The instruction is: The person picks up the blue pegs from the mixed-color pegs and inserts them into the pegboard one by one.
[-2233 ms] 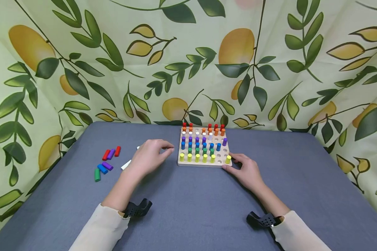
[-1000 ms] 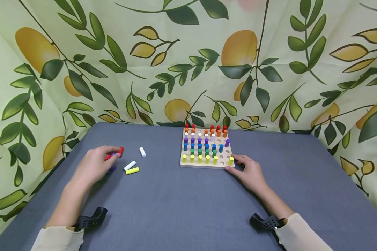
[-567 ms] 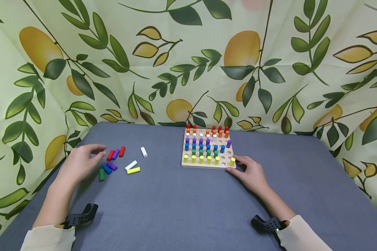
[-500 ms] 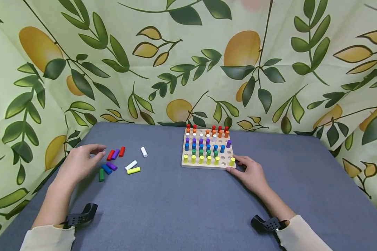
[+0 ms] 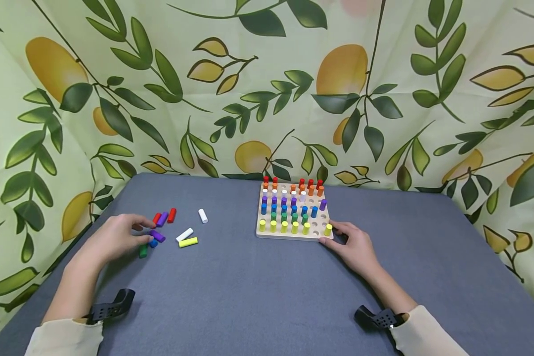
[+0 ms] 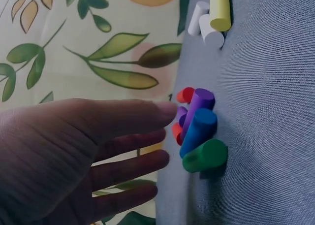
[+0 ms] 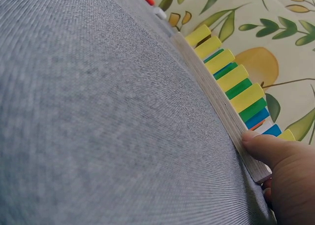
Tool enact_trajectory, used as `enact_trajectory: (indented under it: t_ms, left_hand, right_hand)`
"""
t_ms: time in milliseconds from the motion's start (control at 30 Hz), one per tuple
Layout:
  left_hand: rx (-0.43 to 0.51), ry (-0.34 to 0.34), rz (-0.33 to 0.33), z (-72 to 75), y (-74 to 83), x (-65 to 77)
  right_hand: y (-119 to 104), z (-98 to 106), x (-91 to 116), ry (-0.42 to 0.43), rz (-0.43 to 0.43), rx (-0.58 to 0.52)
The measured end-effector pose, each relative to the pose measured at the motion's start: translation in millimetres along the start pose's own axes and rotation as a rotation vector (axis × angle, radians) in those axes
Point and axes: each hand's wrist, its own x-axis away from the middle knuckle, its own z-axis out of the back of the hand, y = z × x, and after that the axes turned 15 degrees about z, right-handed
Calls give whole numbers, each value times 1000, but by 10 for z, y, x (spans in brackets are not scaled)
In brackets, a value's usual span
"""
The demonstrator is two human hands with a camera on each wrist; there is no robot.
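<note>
My left hand (image 5: 117, 237) is at the loose pegs on the left, thumb and fingers apart with nothing between them. Its fingertips are right by the blue peg (image 6: 199, 131), which the hand partly covers in the head view. Against the blue peg lie a green peg (image 6: 206, 155) and a purple peg (image 6: 201, 102). My right hand (image 5: 353, 244) grips the near right corner of a wooden pegboard (image 5: 289, 236), thumb on its front edge. Rows of coloured pegs stand in the board, yellow ones (image 5: 284, 227) in front, with some bare holes at the right.
Two red pegs (image 5: 172, 215) and another purple peg (image 5: 162, 219) lie just beyond the left fingers. Two white pegs (image 5: 202, 215) and a yellow peg (image 5: 188, 242) lie between them and the board. A patterned cloth (image 5: 267, 89) hangs behind the grey table (image 5: 249, 296).
My left hand went from beside the board to the loose pegs, drew back left, then came down toward the blue peg. The right hand stays on the board's corner.
</note>
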Motion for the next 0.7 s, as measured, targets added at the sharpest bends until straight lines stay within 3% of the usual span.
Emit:
enact_trajectory:
  t_ms: [200, 400, 700]
  left_hand:
    - [0, -28, -37, -67, -23, -36]
    - [1, 20, -33, -136, -23, -49]
    - [29, 89, -68, -281, 104, -79]
  right_hand:
    - [-1, -4, 0, 3, 8, 3]
    - [-17, -10, -7, 9, 17, 12]
    - [-28, 9, 0, 3, 7, 10]
